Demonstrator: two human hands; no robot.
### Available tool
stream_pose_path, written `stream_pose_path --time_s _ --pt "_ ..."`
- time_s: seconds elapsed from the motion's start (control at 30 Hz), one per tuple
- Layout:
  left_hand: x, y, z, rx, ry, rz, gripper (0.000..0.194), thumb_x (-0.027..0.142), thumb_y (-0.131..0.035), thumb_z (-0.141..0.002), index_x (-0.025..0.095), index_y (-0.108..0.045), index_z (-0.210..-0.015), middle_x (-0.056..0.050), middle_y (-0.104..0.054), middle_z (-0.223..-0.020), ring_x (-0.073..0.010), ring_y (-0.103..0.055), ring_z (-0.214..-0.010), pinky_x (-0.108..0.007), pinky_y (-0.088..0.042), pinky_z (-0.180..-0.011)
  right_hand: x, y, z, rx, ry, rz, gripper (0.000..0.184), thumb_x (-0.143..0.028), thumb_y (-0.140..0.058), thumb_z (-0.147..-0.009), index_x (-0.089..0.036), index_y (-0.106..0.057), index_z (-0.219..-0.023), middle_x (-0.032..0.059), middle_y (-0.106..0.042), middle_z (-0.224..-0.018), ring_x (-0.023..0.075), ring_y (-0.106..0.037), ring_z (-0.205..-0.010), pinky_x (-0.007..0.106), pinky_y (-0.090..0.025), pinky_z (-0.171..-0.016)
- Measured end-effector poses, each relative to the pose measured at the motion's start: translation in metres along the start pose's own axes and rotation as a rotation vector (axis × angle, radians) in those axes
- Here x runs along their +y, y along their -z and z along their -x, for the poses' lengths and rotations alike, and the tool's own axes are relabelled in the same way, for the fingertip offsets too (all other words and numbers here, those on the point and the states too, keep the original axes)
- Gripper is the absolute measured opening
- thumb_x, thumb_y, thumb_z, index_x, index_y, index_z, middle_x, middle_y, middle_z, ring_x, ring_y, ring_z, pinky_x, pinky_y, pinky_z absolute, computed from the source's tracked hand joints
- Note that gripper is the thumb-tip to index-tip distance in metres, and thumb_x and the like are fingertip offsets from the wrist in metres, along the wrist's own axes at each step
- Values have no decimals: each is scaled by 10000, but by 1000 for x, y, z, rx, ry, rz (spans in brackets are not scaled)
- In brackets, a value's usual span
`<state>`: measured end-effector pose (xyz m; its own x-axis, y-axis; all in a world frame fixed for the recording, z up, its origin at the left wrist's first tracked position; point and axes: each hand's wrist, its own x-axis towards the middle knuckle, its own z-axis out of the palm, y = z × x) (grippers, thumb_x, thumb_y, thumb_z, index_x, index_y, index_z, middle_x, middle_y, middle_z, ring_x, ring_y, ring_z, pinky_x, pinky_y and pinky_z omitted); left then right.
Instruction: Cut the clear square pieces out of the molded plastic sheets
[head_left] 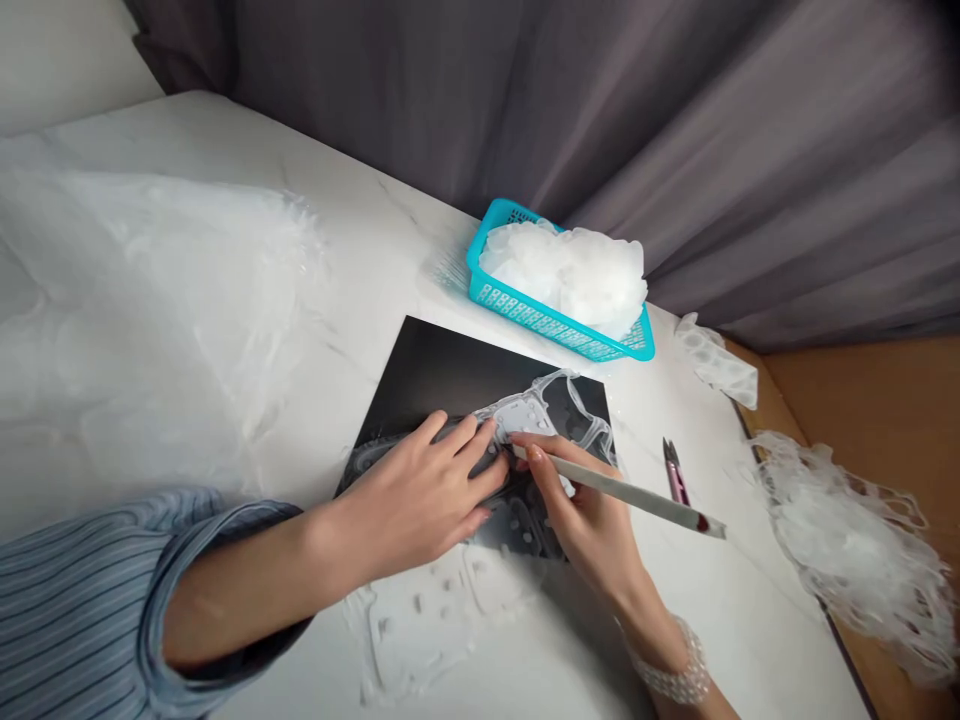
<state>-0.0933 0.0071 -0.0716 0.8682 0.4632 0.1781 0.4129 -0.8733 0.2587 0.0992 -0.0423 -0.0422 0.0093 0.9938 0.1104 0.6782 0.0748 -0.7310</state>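
A translucent moulded sheet [517, 415] with small holes and bumps and thin looping trim lies on a black mat [427, 365]. My left hand [420, 490] rests flat over the sheet, its fingers spread and their tips on it. Between the thumb and fingers of my right hand [589, 500] is a long, flat grey stick-like tool [630, 490]. Its near end is dark red and pale. The working tip sits by my left fingertips, hidden by my fingers, so I cannot see whether it touches the sheet.
A turquoise basket [525, 315] full of whitish translucent pieces [570, 270] stands behind the mat. Small pink-handled snippers [675, 472] lie to the right. Stringy clear scraps [855, 550] spill over the table's right edge. Clear plastic film [165, 320] covers the left side. Another translucent sheet [420, 620] lies in front.
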Motion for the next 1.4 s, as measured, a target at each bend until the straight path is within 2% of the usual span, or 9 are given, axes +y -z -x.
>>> stream_pose_path --time_s 0.13,0.23,0.43,0.6,0.73,0.9,1.13,1.27,1.4 --pt "2 2 0 -14 -27 -125 466 346 -388 -990 90 -473 -1370 -299 -436 -1466 -424 -448 -1314 -554 -359 -990 -1 -3 0 24 38 42 211 -282 -503 -981 -202 -697 -1003 59 -741 -960 187 -682 -841 312 -526 -741" --pt "3 4 0 -7 -29 -218 450 337 -346 -1010 100 -466 -1374 -263 -467 -1458 -389 -464 -1306 -513 -383 -981 0 -6 -2 38 53 81 213 -271 -497 -985 -193 -694 -996 50 -736 -917 170 -671 -790 293 -517 -701" --pt "3 3 0 -5 -22 -275 443 361 -353 -1011 119 -474 -1362 -248 -482 -1451 -361 -472 -1306 -492 -388 -988 -3 -8 -6 33 42 163 250 -274 -474 -990 -161 -696 -977 62 -736 -862 181 -674 -738 310 -512 -637" --pt "4 2 1 -8 -24 -280 419 351 -346 -1012 125 -497 -1331 -255 -476 -1449 -354 -458 -1323 -483 -390 -984 -7 1 8 16 37 176 229 -225 -487 -974 -141 -700 -972 112 -751 -1016 218 -725 -877 355 -582 -761" --pt "4 2 0 -17 -43 -280 411 352 -364 -1006 120 -511 -1312 -257 -485 -1438 -364 -471 -1303 -476 -402 -964 -3 -5 14 50 176 228 192 -128 -494 -955 -125 -684 -983 133 -742 -1016 230 -701 -1047 362 -587 -875" --pt "3 5 -1 -16 -33 -270 411 347 -369 -1001 107 -545 -1286 -229 -513 -1428 -353 -496 -1270 -485 -406 -962 15 -26 13 148 390 338 242 -62 -487 -950 -116 -634 -1135 146 -710 -1024 233 -631 -1188 377 -574 -950" --pt "1 1 2 -4 -18 -265 499 359 -327 -1016 48 -560 -1328 -215 -507 -1447 -359 -463 -1322 -526 -370 -1047 20 -32 17 38 409 541 334 -107 -432 -980 -54 -578 -1276 259 -570 -1352 318 -542 -1299 474 -532 -1019" --pt "-1 -5 4 18 -10 -232 520 370 -357 -1006 44 -547 -1365 -217 -465 -1482 -355 -391 -1398 -520 -300 -1135 9 -26 10 -27 406 603 347 -94 -388 -986 -50 -586 -1267 224 -614 -1325 311 -581 -1251 468 -546 -986" --pt "-2 -12 7 47 6 -215 507 366 -369 -994 83 -563 -1368 -189 -463 -1493 -327 -391 -1409 -482 -314 -1152 -1 -26 4 -86 359 616 340 -106 -402 -987 -63 -594 -1264 224 -645 -1269 298 -631 -1149 458 -565 -927"
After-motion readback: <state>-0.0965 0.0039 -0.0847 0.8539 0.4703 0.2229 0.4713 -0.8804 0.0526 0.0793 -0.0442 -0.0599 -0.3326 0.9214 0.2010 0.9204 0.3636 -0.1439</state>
